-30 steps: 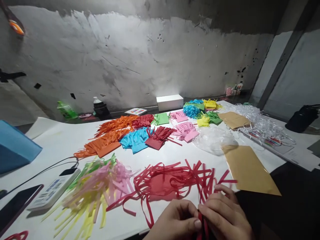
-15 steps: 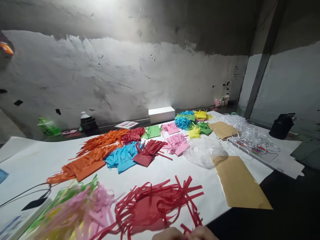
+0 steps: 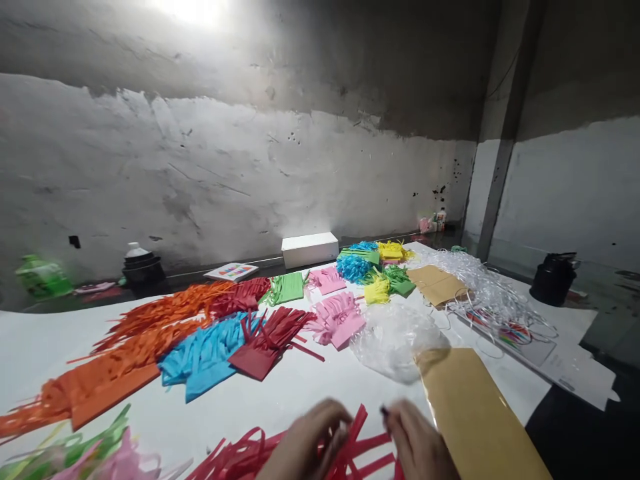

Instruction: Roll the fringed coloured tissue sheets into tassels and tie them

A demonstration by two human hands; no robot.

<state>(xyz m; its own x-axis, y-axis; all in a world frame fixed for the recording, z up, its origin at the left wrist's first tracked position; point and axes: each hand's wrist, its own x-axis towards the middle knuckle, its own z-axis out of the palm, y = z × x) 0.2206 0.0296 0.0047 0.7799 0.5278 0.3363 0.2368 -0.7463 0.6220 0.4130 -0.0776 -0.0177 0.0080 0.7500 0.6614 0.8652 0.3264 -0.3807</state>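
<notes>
My left hand (image 3: 315, 440) is at the bottom middle, fingers curled in over a bundle of cut red paper strips (image 3: 230, 460); what its fingers pinch is hidden. Just to the right, my right hand (image 3: 420, 440) has its fingers drawn together, with a small dark bit at the fingertips too blurred to name. Several red strips cross the gap between both hands. Behind them lie a dark red fringed paper (image 3: 263, 350), a blue fringed paper (image 3: 210, 353) and a pink one (image 3: 337, 320).
Orange fringed paper (image 3: 110, 380) spreads along the left. Clear plastic film (image 3: 395, 343) and a brown envelope (image 3: 475, 413) lie to the right. Further back are a white box (image 3: 310, 250), white stringy strands (image 3: 490, 283) and a black container (image 3: 553, 280). A green bottle (image 3: 43, 277) stands far left.
Both hands have risen into view over the red strips and moved apart a little. The camera has tilted up and shifted, so the table things sit lower.
</notes>
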